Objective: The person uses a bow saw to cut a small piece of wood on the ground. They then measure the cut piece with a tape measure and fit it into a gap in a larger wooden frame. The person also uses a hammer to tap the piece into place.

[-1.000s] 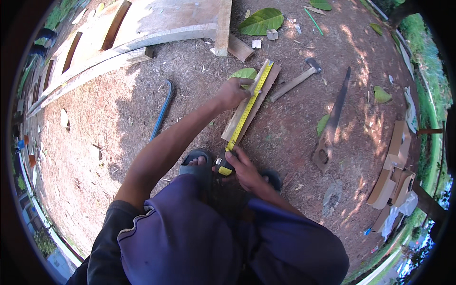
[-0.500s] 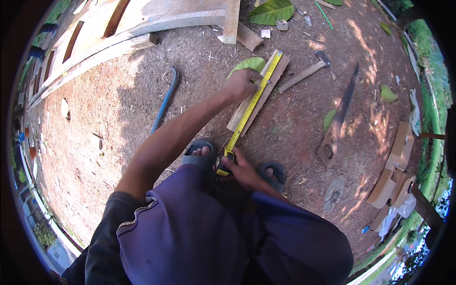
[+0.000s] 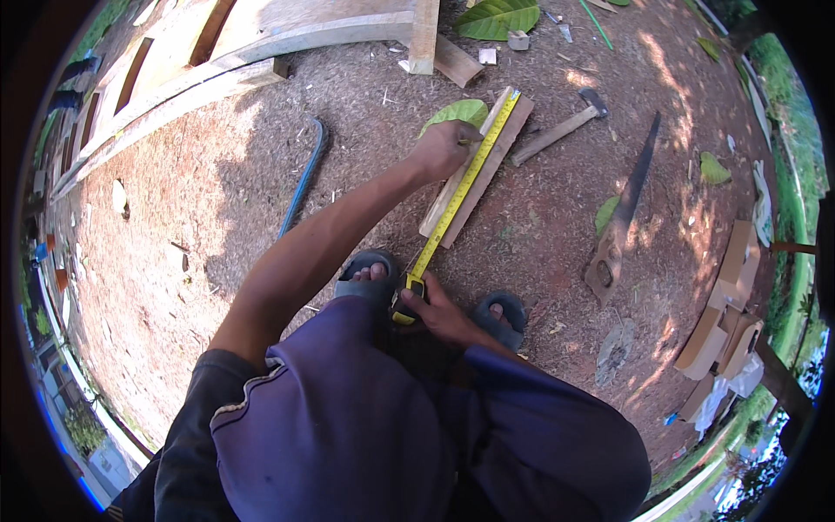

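The measuring looked set up but unfinished: the tape ran along the wood on the ground; the right hand gripped its case, while the left hand bent its fingers at the wood's left edge, whether clamped I could not tell; no mark showed, and saw and hammer lay unheld. Against a second earlier, the tape kept its line; more of the right sandal showed

We can read no words or signs, only making out fine dark marks along the yellow tape measure, too small to tell.
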Demonstrator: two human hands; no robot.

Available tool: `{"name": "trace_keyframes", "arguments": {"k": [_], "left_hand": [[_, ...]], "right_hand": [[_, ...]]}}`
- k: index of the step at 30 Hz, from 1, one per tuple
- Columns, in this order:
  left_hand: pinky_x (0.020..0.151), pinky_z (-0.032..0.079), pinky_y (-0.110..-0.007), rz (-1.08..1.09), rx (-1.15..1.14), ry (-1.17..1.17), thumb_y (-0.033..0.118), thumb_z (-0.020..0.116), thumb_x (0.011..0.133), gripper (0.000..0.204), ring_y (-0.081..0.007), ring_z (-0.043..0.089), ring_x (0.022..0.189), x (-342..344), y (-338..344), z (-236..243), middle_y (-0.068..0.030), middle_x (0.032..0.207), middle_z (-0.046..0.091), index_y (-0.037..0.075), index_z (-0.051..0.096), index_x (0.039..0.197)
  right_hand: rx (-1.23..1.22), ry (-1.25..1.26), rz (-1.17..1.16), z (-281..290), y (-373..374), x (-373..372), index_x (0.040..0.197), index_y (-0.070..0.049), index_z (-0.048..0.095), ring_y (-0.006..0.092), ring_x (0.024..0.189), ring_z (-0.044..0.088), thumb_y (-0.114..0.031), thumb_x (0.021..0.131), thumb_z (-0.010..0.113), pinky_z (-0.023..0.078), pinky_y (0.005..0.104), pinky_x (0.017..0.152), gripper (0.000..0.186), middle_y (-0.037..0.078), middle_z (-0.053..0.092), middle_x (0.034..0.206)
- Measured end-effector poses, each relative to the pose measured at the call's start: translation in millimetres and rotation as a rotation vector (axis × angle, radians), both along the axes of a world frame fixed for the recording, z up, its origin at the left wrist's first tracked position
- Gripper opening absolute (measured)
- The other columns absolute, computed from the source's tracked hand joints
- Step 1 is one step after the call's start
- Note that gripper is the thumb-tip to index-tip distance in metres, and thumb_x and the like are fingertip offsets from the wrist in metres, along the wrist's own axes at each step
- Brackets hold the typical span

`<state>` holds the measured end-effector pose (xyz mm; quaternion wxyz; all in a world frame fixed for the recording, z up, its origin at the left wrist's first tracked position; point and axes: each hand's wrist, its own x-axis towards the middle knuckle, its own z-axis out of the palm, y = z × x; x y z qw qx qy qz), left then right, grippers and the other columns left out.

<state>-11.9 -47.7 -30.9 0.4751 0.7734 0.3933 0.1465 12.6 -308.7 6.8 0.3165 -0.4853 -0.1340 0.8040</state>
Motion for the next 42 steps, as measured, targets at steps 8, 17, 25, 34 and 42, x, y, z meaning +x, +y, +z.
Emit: {"name": "trace_keyframes", "arguments": {"k": [8, 17, 25, 34, 42], "left_hand": [[0.097, 0.053, -0.038, -0.039, -0.071, 0.063, 0.008, 0.064, 0.087, 0.034, -0.0304, 0.069, 0.109, -4, -2, 8, -0.0177, 0.124, 0.069, 0.006, 0.072, 0.120], [0.095, 0.054, -0.038, -0.038, -0.094, 0.090, 0.012, 0.067, 0.088, 0.034, -0.0295, 0.071, 0.104, -5, -3, 12, -0.0182, 0.124, 0.069, 0.007, 0.071, 0.121], [0.090, 0.056, -0.038, -0.027, -0.098, 0.094, 0.011, 0.068, 0.086, 0.036, -0.0271, 0.073, 0.098, -6, -4, 12, -0.0189, 0.121, 0.070, 0.006, 0.071, 0.121], [0.088, 0.056, -0.037, -0.005, -0.090, 0.094, 0.012, 0.069, 0.087, 0.036, -0.0255, 0.074, 0.097, -6, -5, 10, -0.0174, 0.118, 0.071, 0.006, 0.071, 0.122], [0.090, 0.056, -0.038, -0.006, -0.130, 0.089, 0.011, 0.068, 0.087, 0.036, -0.0270, 0.073, 0.100, -6, -6, 10, -0.0189, 0.126, 0.068, 0.004, 0.070, 0.123]], "right_hand": [[0.024, -0.045, 0.041, 2, 0, 0, 0.140, -0.002, 0.032, 0.0211, 0.108, 0.062, -0.036, 0.102, 0.063, 0.060, 0.0352, 0.084, 0.060, 0.014, 0.055, 0.120], [0.020, -0.033, 0.088, 4, 0, 2, 0.148, 0.003, 0.030, 0.0174, 0.118, 0.052, -0.042, 0.102, 0.062, 0.045, 0.0319, 0.102, 0.072, 0.012, 0.053, 0.127], [0.036, -0.057, 0.110, 1, -4, 1, 0.149, 0.002, 0.029, 0.0167, 0.118, 0.051, -0.040, 0.104, 0.060, 0.045, 0.0325, 0.102, 0.069, 0.010, 0.051, 0.126], [0.048, -0.087, 0.100, 2, -5, 1, 0.150, -0.001, 0.029, 0.0168, 0.118, 0.050, -0.036, 0.103, 0.062, 0.044, 0.0329, 0.103, 0.067, 0.009, 0.051, 0.126], [0.047, -0.140, 0.152, 2, -3, 2, 0.147, 0.000, 0.031, 0.0178, 0.117, 0.053, -0.035, 0.104, 0.061, 0.046, 0.0335, 0.101, 0.064, 0.010, 0.053, 0.124]]}}
